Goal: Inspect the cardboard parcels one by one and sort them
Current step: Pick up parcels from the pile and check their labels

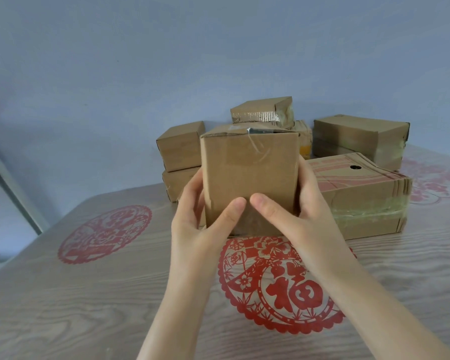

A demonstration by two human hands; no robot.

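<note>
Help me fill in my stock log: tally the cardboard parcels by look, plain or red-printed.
Held plain parcel, between left hand and right hand: 1
Plain parcels on the table: 5 visible
Red-printed parcel: 1
Total: 7 visible; the stacks may hide more.

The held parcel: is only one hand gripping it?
No, left hand and right hand both grip the parcel, thumbs on its front.

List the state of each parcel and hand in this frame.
held parcel: upright, closed, gripped by both hands.
left hand: grips the parcel's left side.
right hand: grips its right side.
red-printed parcel: lying on table, taped shut.
rear parcels: stacked, closed, untouched.
</note>
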